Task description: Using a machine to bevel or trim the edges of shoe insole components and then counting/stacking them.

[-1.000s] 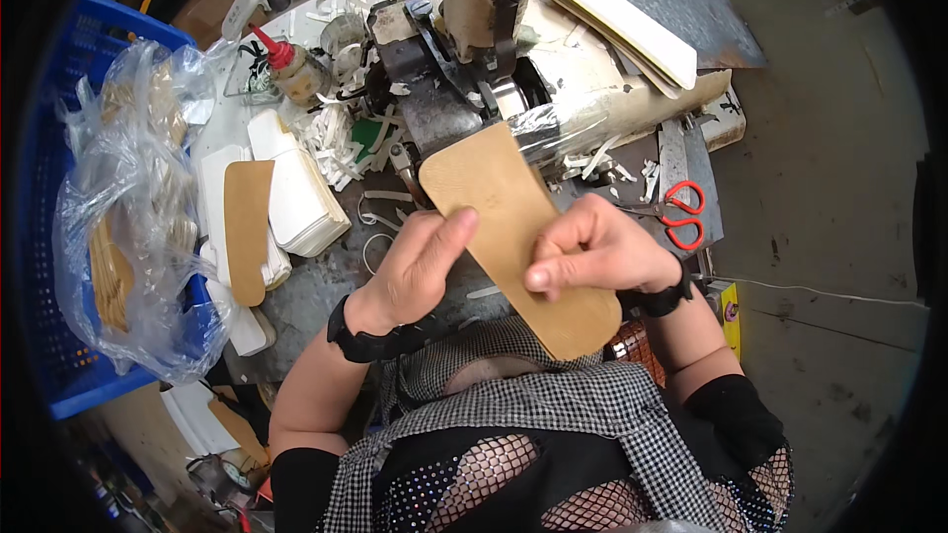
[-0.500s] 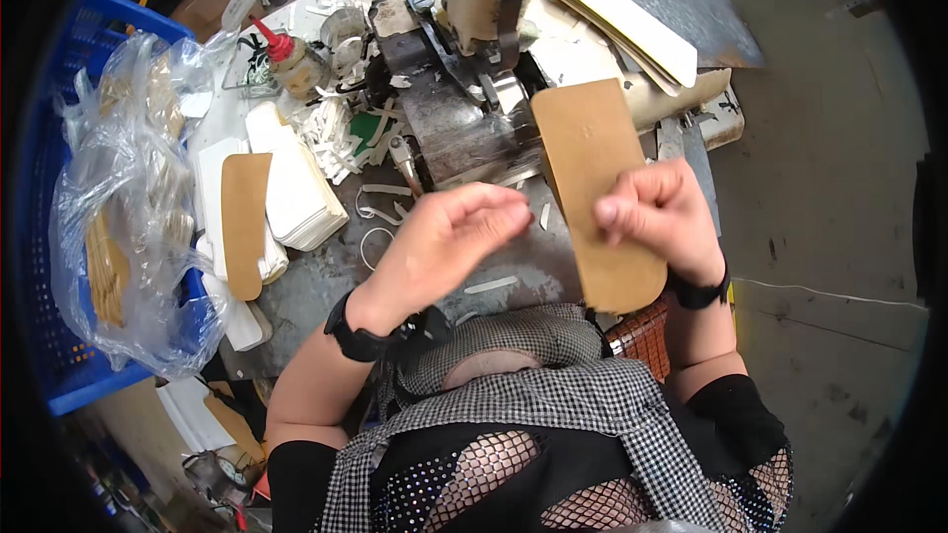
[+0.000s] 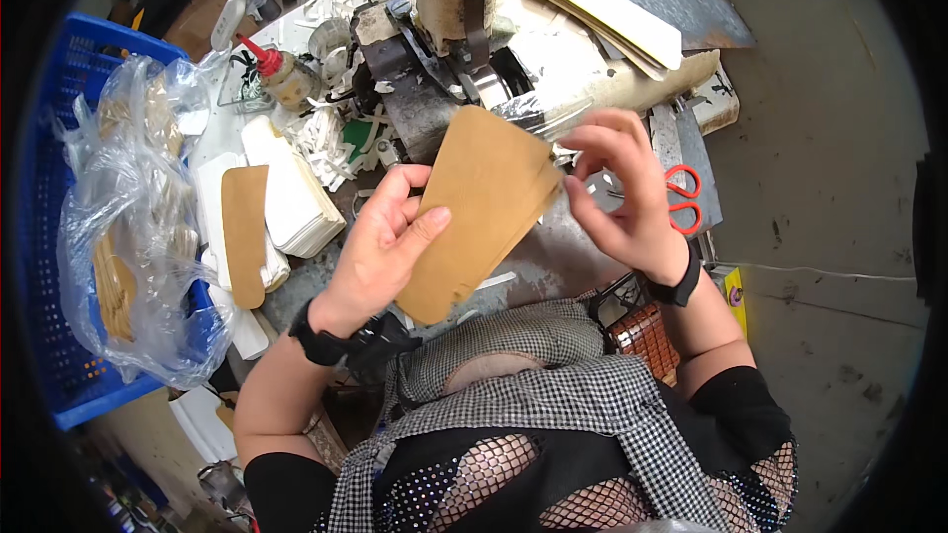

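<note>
A few flat brown pieces (image 3: 479, 202) with rounded corners, like leather or card, lie one upon another at a tilt over the near part of the bench. My left hand (image 3: 370, 252) grips them by their left side, thumb on top and fingers underneath. Close to their right edge is my right hand (image 3: 637, 202), its thumb and fingers curved and apart with nothing visible between them. Just beyond the pieces stands a worn cream sewing-type machine (image 3: 439, 10) with a dark metal bed. Red-handled scissors (image 3: 683, 217) rest beside my right hand, their blades mostly hidden.
White stacked pieces (image 3: 291, 197) and one loose brown piece (image 3: 245, 242) lie at the left. Beyond them are a red-tipped bottle (image 3: 286, 81) and white scraps (image 3: 321, 143). A blue basket (image 3: 59, 375) holds a plastic bag (image 3: 148, 237). More pale strips (image 3: 617, 20) lie far right.
The brown pieces have passed from my right hand to my left, shifting left and tilting. My right hand has let go and opened at their right edge. The scissors have come into sight.
</note>
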